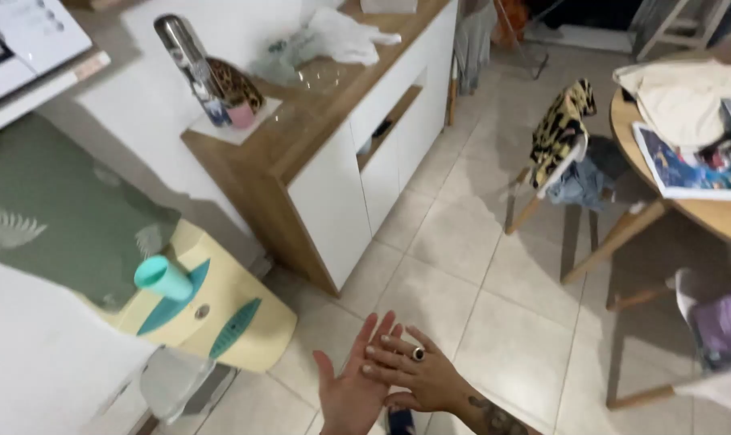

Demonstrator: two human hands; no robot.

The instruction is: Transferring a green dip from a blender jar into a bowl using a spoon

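Left hand (pixel 351 387) palm up, flat, grip wide, holding nothing. Right hand (pixel 414 374), ringed, fingers spread, resting on left palm above tiled floor (pixel 494 322). Risk: teal cup (pixel 164 277) on cream dispenser (pixel 220 310) nearby, careless swing could topple it.

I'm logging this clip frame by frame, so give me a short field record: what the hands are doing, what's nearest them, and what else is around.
left hand: open, palm up, fingers spread
right hand: laid across the left palm, ring on one finger, tattoo on the forearm
held: nothing in either hand
nearest thing: pale yellow appliance with teal cup on top
below hands: tiled floor
left of centre: white sideboard with wooden top
right: round wooden table with magazine
chair: patterned cloth draped over it
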